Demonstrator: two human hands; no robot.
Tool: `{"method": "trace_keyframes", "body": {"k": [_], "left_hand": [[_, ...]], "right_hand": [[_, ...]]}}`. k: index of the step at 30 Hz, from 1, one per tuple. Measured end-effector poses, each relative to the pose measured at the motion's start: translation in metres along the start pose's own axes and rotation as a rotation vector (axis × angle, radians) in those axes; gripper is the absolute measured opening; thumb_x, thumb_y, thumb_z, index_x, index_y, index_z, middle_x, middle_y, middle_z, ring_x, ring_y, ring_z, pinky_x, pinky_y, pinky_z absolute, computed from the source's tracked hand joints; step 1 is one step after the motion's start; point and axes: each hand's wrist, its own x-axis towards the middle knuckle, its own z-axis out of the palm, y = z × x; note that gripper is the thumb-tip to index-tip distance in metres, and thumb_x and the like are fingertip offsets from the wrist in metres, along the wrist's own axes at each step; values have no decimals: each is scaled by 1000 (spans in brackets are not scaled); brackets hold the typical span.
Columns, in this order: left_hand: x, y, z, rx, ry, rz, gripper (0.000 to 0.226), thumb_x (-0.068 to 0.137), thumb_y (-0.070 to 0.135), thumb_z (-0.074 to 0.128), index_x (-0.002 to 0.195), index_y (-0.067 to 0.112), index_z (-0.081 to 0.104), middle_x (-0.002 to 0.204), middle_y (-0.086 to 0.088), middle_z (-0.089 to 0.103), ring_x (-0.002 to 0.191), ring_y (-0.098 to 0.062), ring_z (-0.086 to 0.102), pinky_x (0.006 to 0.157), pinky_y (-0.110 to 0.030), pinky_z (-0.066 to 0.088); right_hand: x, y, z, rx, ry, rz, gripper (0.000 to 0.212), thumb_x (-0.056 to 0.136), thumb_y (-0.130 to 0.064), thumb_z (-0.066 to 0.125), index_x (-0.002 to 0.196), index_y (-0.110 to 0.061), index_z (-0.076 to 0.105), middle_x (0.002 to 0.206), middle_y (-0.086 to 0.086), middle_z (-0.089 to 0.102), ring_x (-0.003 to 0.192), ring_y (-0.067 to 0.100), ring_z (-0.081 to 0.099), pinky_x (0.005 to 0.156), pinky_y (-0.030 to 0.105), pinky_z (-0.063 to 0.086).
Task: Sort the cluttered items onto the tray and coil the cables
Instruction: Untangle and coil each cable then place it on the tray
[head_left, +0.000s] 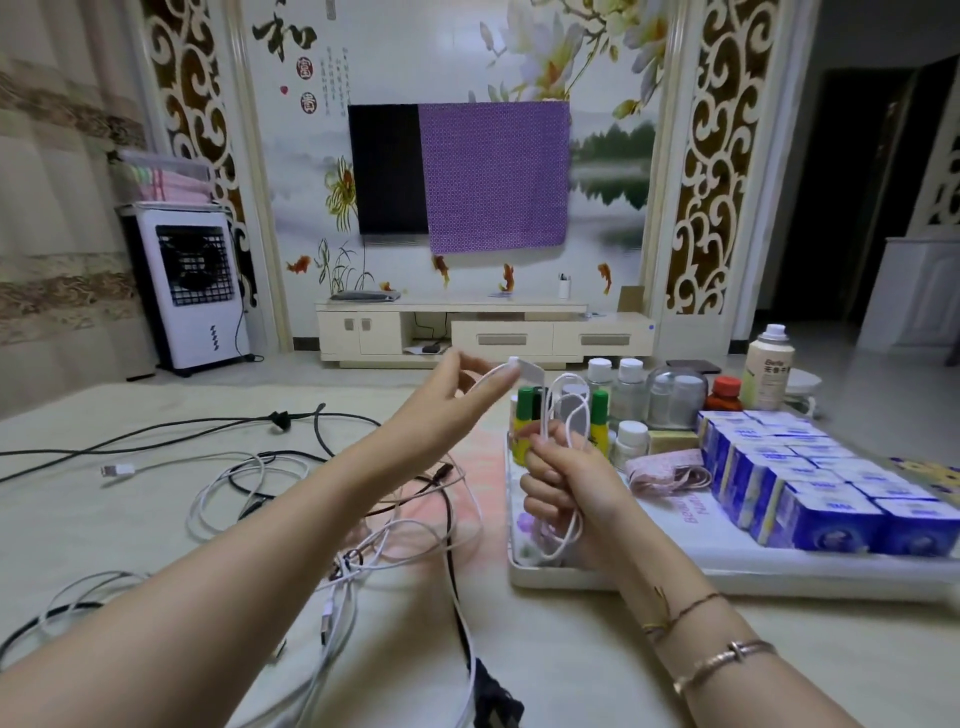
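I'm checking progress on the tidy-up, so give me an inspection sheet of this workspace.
Surface: pale table top, partly covered.
Job's things: white rectangular tray holds blue boxes, white-capped bottles and green-capped tubes.
Clutter: pink patterned ribbon on the tray.
Hands: right hand grips the coiled white cable; left hand pinches its end.
Cables: tangled black and white cables lie uncoiled.
Surroundings: wall television half covered by purple cloth; white fan unit.

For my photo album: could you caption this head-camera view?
Right hand grips a coiled white cable over the tray; left hand pinches its end.
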Motion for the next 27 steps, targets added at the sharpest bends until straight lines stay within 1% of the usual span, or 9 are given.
{"method": "trace_keyframes", "body": {"k": [3, 6, 8, 11, 13, 16, 20, 23, 27], "left_hand": [[-4, -6, -1, -8, -5, 80, 42, 91, 58, 42, 86, 18, 52, 71, 3, 43, 64, -11, 37, 63, -27, 32], [-5, -13, 7, 193, -10, 134, 35, 97, 41, 44, 75, 15, 49, 67, -1, 41, 58, -10, 35, 57, -24, 28], [-3, -11, 14, 213, 76, 106, 33, 96, 36, 50, 71, 15, 43, 65, 1, 39, 57, -9, 33, 53, -22, 26], [5, -5, 23, -39, 158, -94, 36, 90, 37, 60, 68, 17, 41, 72, -4, 43, 59, -12, 35, 54, -25, 28], [8, -2, 29, -216, 127, -283, 35, 86, 37, 66, 70, 18, 42, 75, -2, 45, 63, -11, 41, 54, -24, 31], [6, -4, 37, -382, 38, -529, 30, 78, 34, 76, 82, 18, 51, 81, 2, 44, 74, -11, 42, 59, -24, 36], [6, -9, 35, -534, 2, -709, 21, 75, 29, 79, 87, 17, 67, 80, 2, 39, 69, -10, 36, 60, -26, 41], [8, -9, 34, -484, 11, -658, 20, 78, 23, 76, 82, 16, 58, 79, 2, 41, 65, -9, 34, 58, -23, 35], [9, -17, 32, -95, 100, -352, 24, 94, 36, 53, 95, 14, 62, 92, -1, 59, 75, -12, 48, 68, -27, 38]], "right_hand": [[1, 0, -3, 100, 42, -22, 28, 102, -3, 31, 79, -11, 45, 44, -3, 28, 28, 3, 20, 30, 12, 22], [0, 1, -3, 109, 59, -8, 29, 102, -4, 33, 77, -12, 46, 46, -2, 28, 28, 4, 20, 30, 13, 21], [-3, 1, -2, 73, 48, -2, 28, 101, -7, 37, 75, -13, 47, 47, -2, 26, 29, 4, 19, 30, 13, 21], [-6, -1, -1, -21, 32, -12, 20, 99, -11, 46, 81, -12, 55, 45, -4, 21, 30, 4, 17, 30, 13, 19], [-6, -1, -3, -48, 32, -33, 13, 97, -14, 50, 90, -10, 60, 44, -6, 19, 31, 4, 16, 31, 13, 18], [-4, -1, -8, -36, 61, -63, 16, 95, -12, 52, 80, -14, 58, 45, -6, 19, 32, 3, 16, 32, 14, 16], [-2, 1, -12, -118, 60, -44, 8, 93, -3, 53, 93, -6, 60, 51, -3, 20, 33, 4, 19, 33, 15, 19], [-1, 4, -11, -202, 48, -42, 13, 94, -4, 53, 102, 2, 61, 50, -3, 23, 35, 4, 20, 34, 16, 21], [-1, 3, -8, -174, 116, -79, 11, 95, -11, 54, 90, -4, 60, 57, 0, 31, 40, 6, 28, 40, 17, 24]]}}
